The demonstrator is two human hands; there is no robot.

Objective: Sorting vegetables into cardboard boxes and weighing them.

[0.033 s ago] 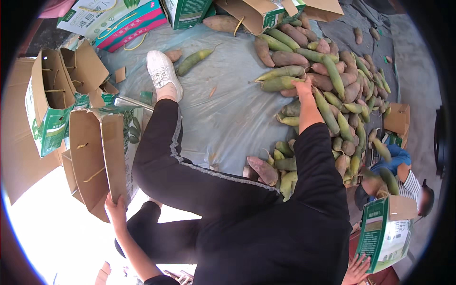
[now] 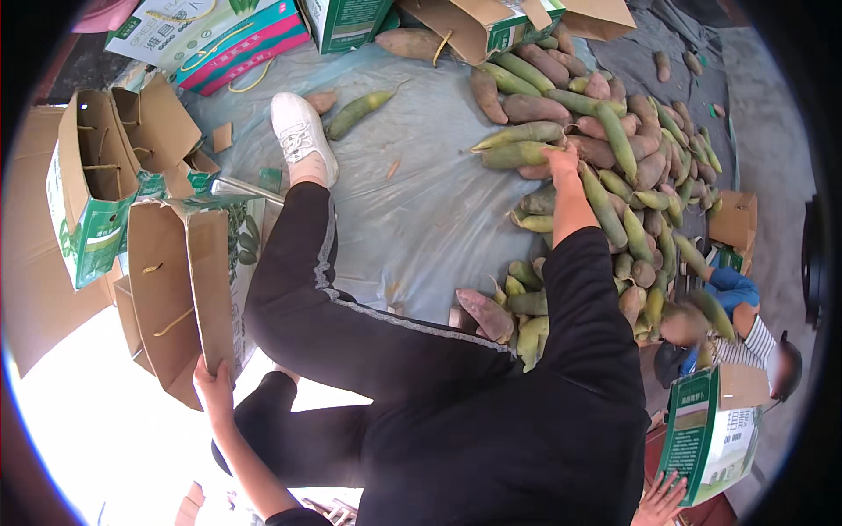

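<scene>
My right hand (image 2: 561, 159) is closed around the thick end of a long green radish (image 2: 513, 156) at the left edge of a large heap. Its pointed end faces left, next to another green radish (image 2: 531, 133). At the lower left, my left hand (image 2: 213, 382) grips the edge of an upright open cardboard carton (image 2: 213, 289), thumb on one face. Yellow cord handles show on the carton's brown inner face. The heap mixes green radishes with pinkish-brown root vegetables (image 2: 537, 109).
Plastic sheeting (image 2: 412, 193) lies under my white shoe (image 2: 303, 138). More open cartons (image 2: 96, 184) stand at left, with boxes (image 2: 206, 44) at the top. At right, a person in a striped sleeve (image 2: 761, 344) bends by the heap; another hand (image 2: 660, 500) touches a green-and-white carton (image 2: 715, 430).
My hands keep their places and grips. At the right, the other person and the long green radishes near them have shifted slightly.
</scene>
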